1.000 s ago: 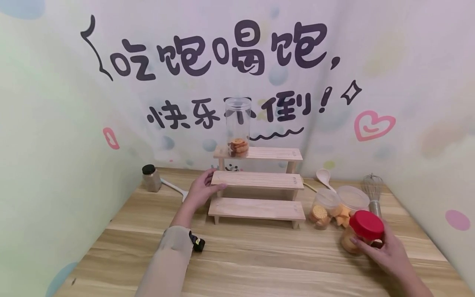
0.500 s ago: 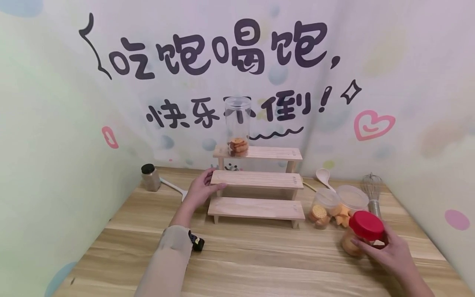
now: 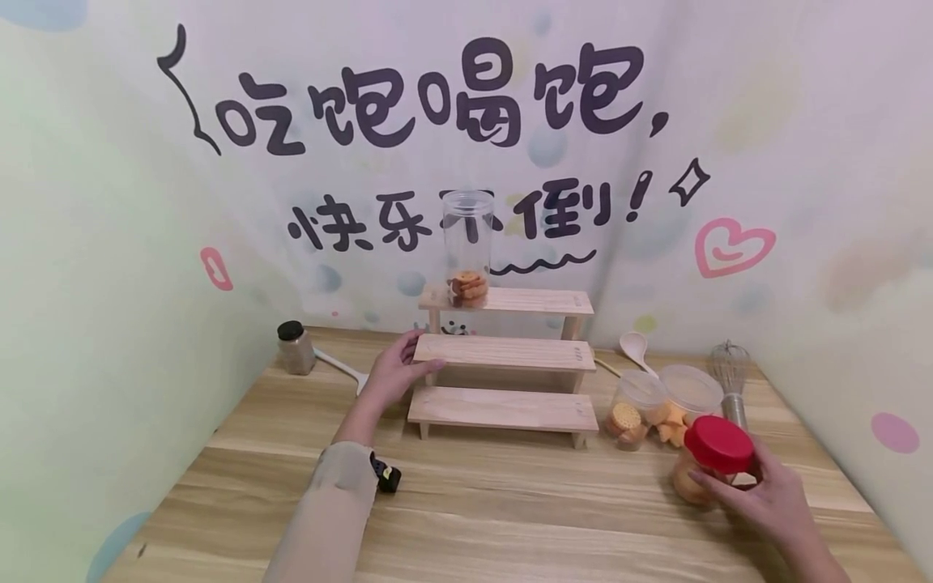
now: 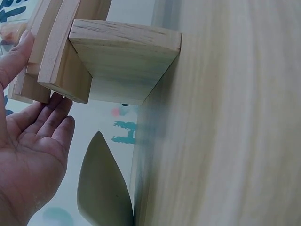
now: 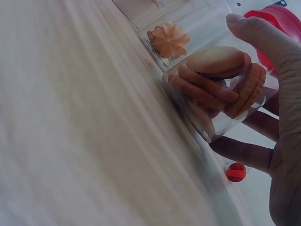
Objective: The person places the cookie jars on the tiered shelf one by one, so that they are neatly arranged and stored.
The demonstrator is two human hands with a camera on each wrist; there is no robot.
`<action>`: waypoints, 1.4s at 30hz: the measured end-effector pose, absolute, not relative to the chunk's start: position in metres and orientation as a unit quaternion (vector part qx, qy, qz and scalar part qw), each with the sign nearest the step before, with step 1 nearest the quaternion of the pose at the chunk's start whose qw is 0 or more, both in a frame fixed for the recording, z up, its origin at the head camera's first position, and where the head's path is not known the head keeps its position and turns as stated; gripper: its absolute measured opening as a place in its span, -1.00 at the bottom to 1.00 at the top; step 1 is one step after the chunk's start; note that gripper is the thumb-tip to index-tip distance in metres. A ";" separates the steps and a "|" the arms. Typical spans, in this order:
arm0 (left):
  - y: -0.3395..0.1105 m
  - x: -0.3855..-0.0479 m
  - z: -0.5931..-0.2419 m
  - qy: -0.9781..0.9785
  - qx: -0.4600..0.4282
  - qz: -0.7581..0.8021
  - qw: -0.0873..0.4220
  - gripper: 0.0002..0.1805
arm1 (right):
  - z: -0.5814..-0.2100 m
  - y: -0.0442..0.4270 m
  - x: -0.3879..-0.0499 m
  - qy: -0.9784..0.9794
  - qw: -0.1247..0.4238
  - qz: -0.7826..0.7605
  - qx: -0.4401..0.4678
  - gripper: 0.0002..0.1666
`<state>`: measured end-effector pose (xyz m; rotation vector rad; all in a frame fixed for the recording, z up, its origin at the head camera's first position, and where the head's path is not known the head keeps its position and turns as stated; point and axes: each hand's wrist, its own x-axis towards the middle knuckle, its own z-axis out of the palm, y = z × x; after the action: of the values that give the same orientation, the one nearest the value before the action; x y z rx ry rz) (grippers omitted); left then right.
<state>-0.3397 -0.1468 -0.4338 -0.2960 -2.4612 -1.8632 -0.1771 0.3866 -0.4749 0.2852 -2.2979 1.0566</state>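
Right hand (image 3: 776,491), curled round the red-lidded jar (image 3: 716,453) on or just above the counter (image 3: 510,518), hard to tell which, should hold it level while the left hand (image 3: 396,375) pinches the middle shelf (image 3: 510,353) steady.

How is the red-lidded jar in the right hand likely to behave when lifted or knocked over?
The red-lidded jar looks stiff: no dent shows in it where the right hand grips. Its round body would probably roll on its side. The cookies inside lie loosely with gaps, so they may shift and chip if tilted.
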 end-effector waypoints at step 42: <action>-0.146 -0.340 -0.436 -0.786 -0.092 -0.611 0.019 0.01 | -0.479 0.392 -0.180 -0.861 0.311 0.389 0.106 -0.03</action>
<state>-0.3405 -0.1462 -0.4356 -0.2855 -2.4416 -1.8962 -0.1798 0.3918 -0.4794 0.2800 -2.2716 1.0270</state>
